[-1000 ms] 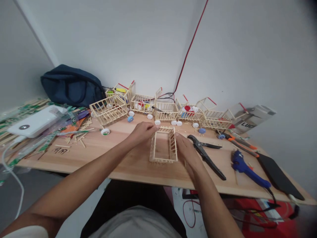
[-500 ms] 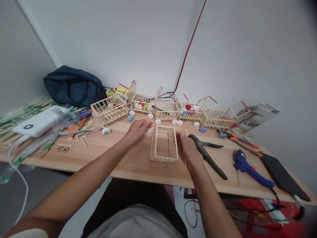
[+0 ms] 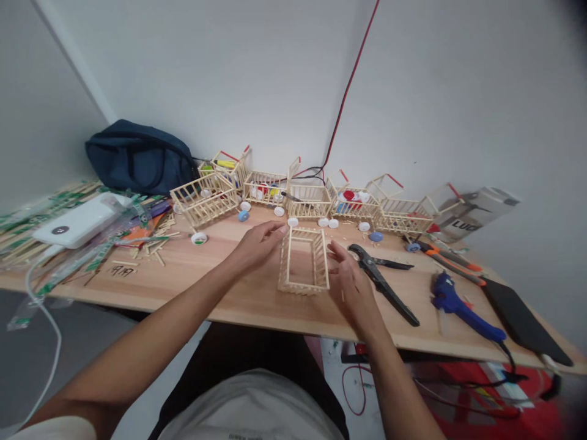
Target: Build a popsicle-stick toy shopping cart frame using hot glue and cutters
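A small open-topped basket of wooden sticks (image 3: 304,261) stands on the wooden table (image 3: 220,287) in front of me. My left hand (image 3: 257,243) lies just left of its far corner, fingers stretched out toward the rim and holding nothing. To the basket's right, my right hand (image 3: 349,281) hovers a little apart from the side wall with its fingers loosely spread. Neither hand grips the basket.
A row of finished stick carts (image 3: 312,200) with bottle-cap wheels lines the wall. Black shears (image 3: 380,282), orange-handled pliers (image 3: 447,260), a blue glue gun (image 3: 461,307) and a black phone (image 3: 523,324) lie right. Loose sticks, wrappers, a white power bank (image 3: 76,221) and a dark bag (image 3: 140,157) sit left.
Both hands have let go of the basket's sides: the right hand drew back and opened, the left one lifted off the far corner. The basket stays in place.
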A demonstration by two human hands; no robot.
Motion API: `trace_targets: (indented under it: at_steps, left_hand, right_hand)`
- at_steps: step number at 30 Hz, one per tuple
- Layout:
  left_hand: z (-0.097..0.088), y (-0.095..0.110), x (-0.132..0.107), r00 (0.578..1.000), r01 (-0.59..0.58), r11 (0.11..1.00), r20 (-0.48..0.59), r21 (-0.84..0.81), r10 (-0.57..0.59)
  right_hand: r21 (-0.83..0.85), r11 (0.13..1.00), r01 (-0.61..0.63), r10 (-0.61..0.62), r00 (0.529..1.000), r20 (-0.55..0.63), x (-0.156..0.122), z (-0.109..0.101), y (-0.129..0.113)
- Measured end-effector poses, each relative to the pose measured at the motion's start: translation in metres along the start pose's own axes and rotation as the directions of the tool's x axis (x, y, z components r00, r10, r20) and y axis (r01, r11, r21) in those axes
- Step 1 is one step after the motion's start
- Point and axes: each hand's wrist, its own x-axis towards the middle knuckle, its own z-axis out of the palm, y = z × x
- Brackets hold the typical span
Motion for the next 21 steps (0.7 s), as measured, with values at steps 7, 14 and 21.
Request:
trace_targets:
  at_steps: [7,14,21]
  left_hand:
    - [0.01,0.001,-0.004,0.998,0.045,0.997,0.042,0.058,-0.048]
    - [0.013,0.004,-0.002,0.998,0.006,1.0,0.065,0.022,-0.008]
    - [0.012,0.007,-0.004,1.0,-0.015,1.0,0.016,-0.014,0.015]
  right_hand:
    - [-0.05,0.995,0.088,-0.075,0.974,0.215,-0.015,0.005,-0.005]
    - [-0.039,0.997,0.067,-0.059,0.98,0.192,-0.015,0.008,-0.006]
    - [-0.094,0.995,0.039,-0.026,0.991,0.129,-0.016,0.006,0.007]
